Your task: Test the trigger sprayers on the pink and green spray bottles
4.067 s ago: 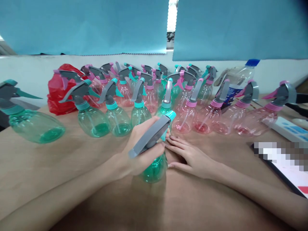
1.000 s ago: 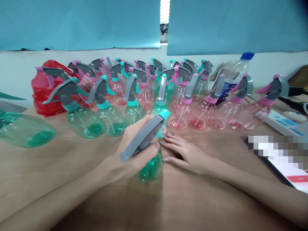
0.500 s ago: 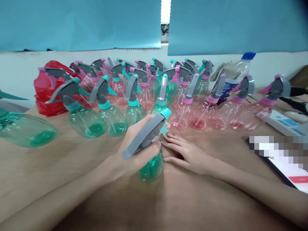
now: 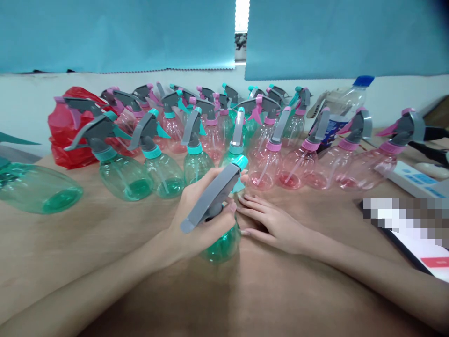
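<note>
My left hand (image 4: 184, 238) is closed round the neck of a green spray bottle (image 4: 223, 244), whose grey head with a turquoise nozzle points away and to the right. The bottle is in front of me, low in the middle of the view. My fingers hide its collar and part of its trigger. Just right of it, my right hand (image 4: 277, 223) lies palm down on the wooden table (image 4: 266, 295), fingers stretched out and slightly apart. Its fingertips are close to the bottle; whether they touch it I cannot tell.
Beyond my hands stand several green spray bottles (image 4: 164, 175) and several pink spray bottles (image 4: 298, 166) in rows. A red plastic bag (image 4: 72, 135) is at the back left. At the right are a blue-capped bottle (image 4: 351, 103), a white box (image 4: 410, 180) and a partly blurred screen (image 4: 414, 243).
The head of the held spray bottle has shifted slightly, and the fingers of my left hand have moved a little round it. My right hand stays where it was.
</note>
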{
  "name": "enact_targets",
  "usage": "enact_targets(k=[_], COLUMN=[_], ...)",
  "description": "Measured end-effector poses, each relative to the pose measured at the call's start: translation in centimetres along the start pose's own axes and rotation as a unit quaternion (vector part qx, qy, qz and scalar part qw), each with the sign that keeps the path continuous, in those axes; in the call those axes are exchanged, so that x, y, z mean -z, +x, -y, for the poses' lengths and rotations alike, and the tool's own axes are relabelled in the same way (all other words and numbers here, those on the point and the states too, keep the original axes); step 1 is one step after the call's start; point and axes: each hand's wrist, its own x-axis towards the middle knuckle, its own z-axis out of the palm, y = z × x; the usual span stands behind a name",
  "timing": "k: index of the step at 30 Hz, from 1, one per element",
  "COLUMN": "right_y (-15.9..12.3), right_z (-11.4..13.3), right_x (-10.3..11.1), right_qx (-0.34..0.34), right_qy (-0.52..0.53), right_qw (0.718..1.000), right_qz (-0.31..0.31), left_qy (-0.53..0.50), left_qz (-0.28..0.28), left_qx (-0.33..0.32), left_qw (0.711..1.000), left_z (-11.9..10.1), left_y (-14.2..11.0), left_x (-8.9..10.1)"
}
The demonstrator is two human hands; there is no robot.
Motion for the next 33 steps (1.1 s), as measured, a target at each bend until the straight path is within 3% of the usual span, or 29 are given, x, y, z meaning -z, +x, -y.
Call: enact_targets(k=[12, 19, 33], right_y=[0.1, 0.0, 0.0], right_z=[0.0, -0.1, -0.1], right_x=[0.1, 0.0, 0.0], right_qx=[-0.001, 0.001, -0.001], right_qy=[-0.023, -0.01, -0.016], right_qw=[1.0, 1.0, 1.0], right_qz=[0.02, 0.011, 0.017], left_qy=[0.036, -0.009, 0.004], left_qz=[-0.002, 0.002, 0.008], left_qx=[-0.031, -0.004, -0.002], left_qw=[0.999, 1.0, 1.0], left_z=[1.2, 0.2, 0.0], left_y=[0.2, 0.2, 0.1], left_x=[-0.4, -0.2, -0.1])
